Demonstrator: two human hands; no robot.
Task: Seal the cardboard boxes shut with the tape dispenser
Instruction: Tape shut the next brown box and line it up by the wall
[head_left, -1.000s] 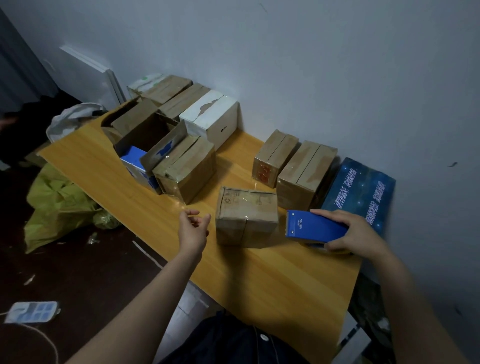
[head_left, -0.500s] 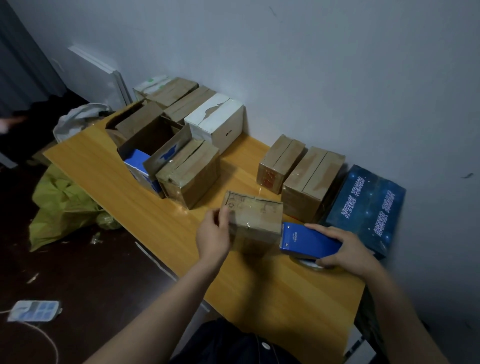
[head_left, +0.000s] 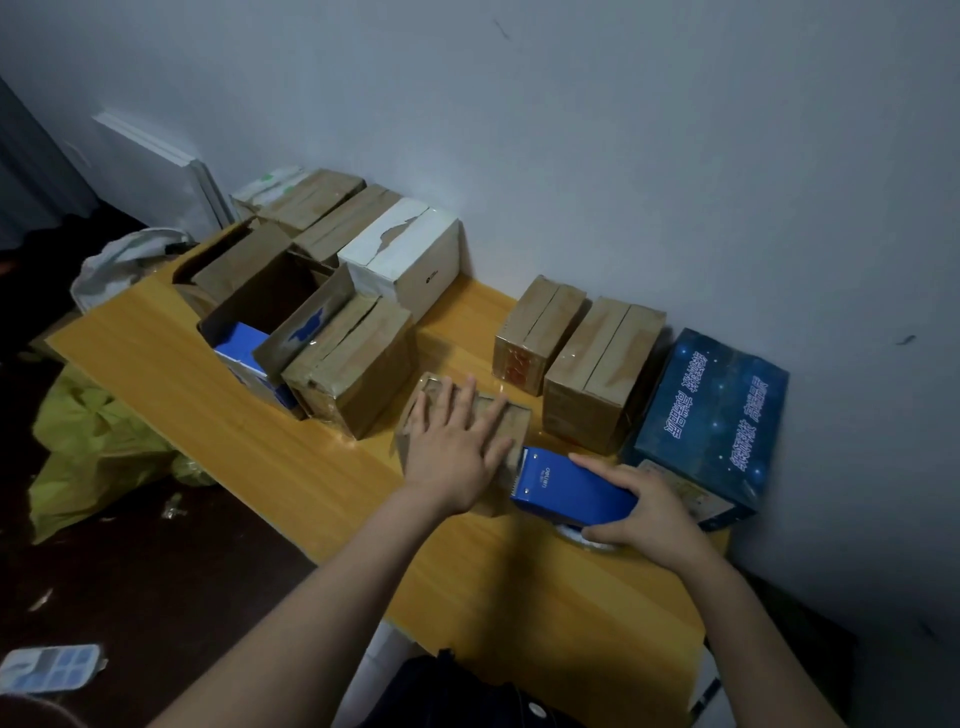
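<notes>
Left hand (head_left: 457, 452) lies flat, fingers (head_left: 465, 402) spread, atop the small cardboard box (head_left: 511, 423); at its 4 o'clock, right hand (head_left: 652, 512) fingers clasp the blue tape dispenser (head_left: 569, 488) above the worktop (head_left: 311, 467).

The left hand's fingers (head_left: 470, 410) lie spread flat on top of a small box (head_left: 511, 421) on the surface (head_left: 322, 467). Just right of them, the tape dispenser (head_left: 571, 486) sits under the right hand's fingers (head_left: 605, 467), its toothed end touching that box. Beyond the fingers two closed boxes (head_left: 576, 348) stand side by side by the wall. Right of those lies a flat carton (head_left: 711, 415). Left of the fingers stands a taped box (head_left: 353, 364), with an open box (head_left: 270, 306) behind it.
</notes>
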